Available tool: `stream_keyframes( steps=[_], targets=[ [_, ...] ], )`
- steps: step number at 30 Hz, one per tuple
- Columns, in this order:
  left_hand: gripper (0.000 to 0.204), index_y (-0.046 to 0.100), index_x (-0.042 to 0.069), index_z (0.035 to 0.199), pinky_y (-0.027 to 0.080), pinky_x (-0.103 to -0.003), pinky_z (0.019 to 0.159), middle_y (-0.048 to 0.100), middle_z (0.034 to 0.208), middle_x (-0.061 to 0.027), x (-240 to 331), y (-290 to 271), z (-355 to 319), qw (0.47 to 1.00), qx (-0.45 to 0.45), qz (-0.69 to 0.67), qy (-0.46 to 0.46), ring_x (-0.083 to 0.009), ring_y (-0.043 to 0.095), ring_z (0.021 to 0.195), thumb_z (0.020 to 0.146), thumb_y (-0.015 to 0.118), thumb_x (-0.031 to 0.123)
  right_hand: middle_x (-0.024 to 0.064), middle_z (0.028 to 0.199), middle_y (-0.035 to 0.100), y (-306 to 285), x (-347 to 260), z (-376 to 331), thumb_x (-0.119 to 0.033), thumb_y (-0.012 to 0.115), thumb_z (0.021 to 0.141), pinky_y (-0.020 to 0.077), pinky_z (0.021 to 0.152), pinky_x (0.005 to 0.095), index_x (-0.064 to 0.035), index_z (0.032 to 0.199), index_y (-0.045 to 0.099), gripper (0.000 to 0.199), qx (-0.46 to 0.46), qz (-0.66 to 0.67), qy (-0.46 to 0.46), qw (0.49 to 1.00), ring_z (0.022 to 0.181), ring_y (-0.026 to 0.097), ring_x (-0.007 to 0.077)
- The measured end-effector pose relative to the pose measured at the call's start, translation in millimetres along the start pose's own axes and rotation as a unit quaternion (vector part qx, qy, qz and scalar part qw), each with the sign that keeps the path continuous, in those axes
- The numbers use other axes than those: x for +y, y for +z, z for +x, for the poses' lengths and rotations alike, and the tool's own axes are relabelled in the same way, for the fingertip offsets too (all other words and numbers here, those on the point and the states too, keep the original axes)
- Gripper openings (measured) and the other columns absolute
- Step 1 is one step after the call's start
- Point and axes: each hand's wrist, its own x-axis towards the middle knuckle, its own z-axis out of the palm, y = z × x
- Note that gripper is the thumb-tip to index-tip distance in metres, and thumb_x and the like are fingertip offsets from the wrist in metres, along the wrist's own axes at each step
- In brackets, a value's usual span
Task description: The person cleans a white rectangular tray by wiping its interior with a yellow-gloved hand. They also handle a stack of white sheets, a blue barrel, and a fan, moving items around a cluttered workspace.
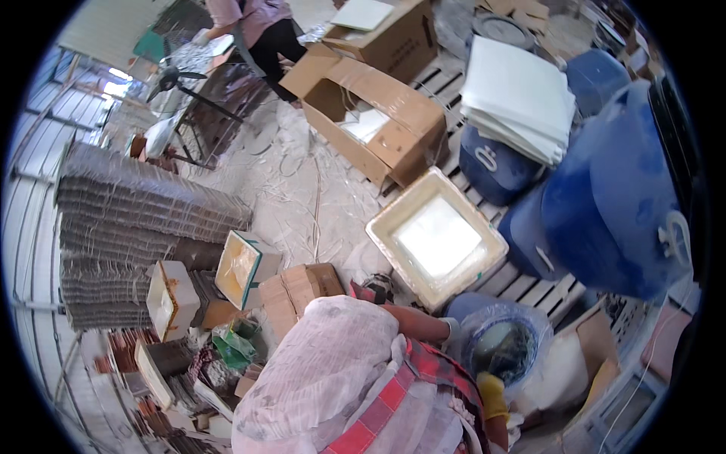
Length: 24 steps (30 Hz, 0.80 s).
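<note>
A blue bucket (458,304), lined with clear plastic film (538,324), stands at the lower right with something dark and glossy inside. My left hand (452,333), in a pale glove, is at the left edge of the film; its fingers are hidden. Lower down, my right hand (493,395) wears a yellow glove and sits at the near edge of the lined bucket. Its fingers are too blurred to read, and I cannot tell whether it grips the film. My white sleeve (318,363) and red plaid apron (378,408) fill the lower middle.
A white foam box (386,227) and large blue drums (605,197) stand on slatted pallets, with white sheets (514,91) stacked nearby. An open carton (416,121) lies beyond. Flattened cardboard (136,219) is piled left. Another person (261,30) stands near a fan (170,78).
</note>
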Motion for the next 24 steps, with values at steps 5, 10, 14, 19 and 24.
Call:
stream_keyframes(
  steps=[5, 10, 14, 19, 24],
  targets=[
    [0.031, 0.060, 0.014, 0.104, 0.045, -0.030, 0.077, 0.059, 0.106, -0.0058, -7, 1, 7, 0.999, 0.021, -0.043, -0.008, -0.0221, 0.059, 0.087, 0.077, 0.059, 0.028, 0.0091, 0.102, 0.064, -17, -11, 2, -0.023, 0.059, 0.072, 0.0488, 0.081, 0.0372, -0.0125, 0.094, 0.067, 0.026, -0.029, 0.003, 0.002, 1.000, 0.098, 0.061, 0.0281],
    [0.029, 0.060, 0.013, 0.102, 0.045, -0.030, 0.075, 0.060, 0.105, -0.0057, -5, -5, 16, 0.997, 0.030, -0.073, -0.011, -0.0214, 0.060, 0.085, 0.078, 0.058, 0.028, 0.0100, 0.099, 0.064, -34, 10, -5, -0.022, 0.059, 0.071, 0.0483, 0.080, 0.0380, -0.0120, 0.092, 0.066, 0.025, -0.001, 0.003, 0.015, 1.000, 0.095, 0.060, 0.0289],
    [0.027, 0.060, 0.013, 0.101, 0.046, -0.030, 0.074, 0.060, 0.103, -0.0056, -7, -11, 19, 0.995, 0.032, -0.091, -0.014, -0.0208, 0.060, 0.083, 0.079, 0.058, 0.028, 0.0106, 0.096, 0.064, -34, 22, -9, -0.022, 0.059, 0.070, 0.0480, 0.079, 0.0386, -0.0116, 0.090, 0.065, 0.023, 0.017, 0.010, 0.025, 0.999, 0.093, 0.060, 0.0296],
    [0.025, 0.061, 0.013, 0.099, 0.046, -0.030, 0.072, 0.061, 0.101, -0.0054, -11, -9, 18, 0.992, 0.033, -0.117, -0.017, -0.0200, 0.060, 0.082, 0.080, 0.057, 0.028, 0.0115, 0.093, 0.063, -37, 30, -14, -0.022, 0.059, 0.070, 0.0476, 0.078, 0.0395, -0.0111, 0.088, 0.065, 0.022, 0.033, 0.017, 0.042, 0.998, 0.091, 0.060, 0.0304],
    [0.023, 0.061, 0.013, 0.097, 0.047, -0.030, 0.070, 0.061, 0.099, -0.0053, -14, -8, 17, 0.989, 0.033, -0.143, -0.023, -0.0193, 0.060, 0.080, 0.081, 0.056, 0.028, 0.0123, 0.090, 0.063, -40, 30, -16, -0.022, 0.058, 0.069, 0.0471, 0.077, 0.0403, -0.0106, 0.085, 0.064, 0.020, 0.044, 0.022, 0.047, 0.998, 0.088, 0.059, 0.0312]
  ],
)
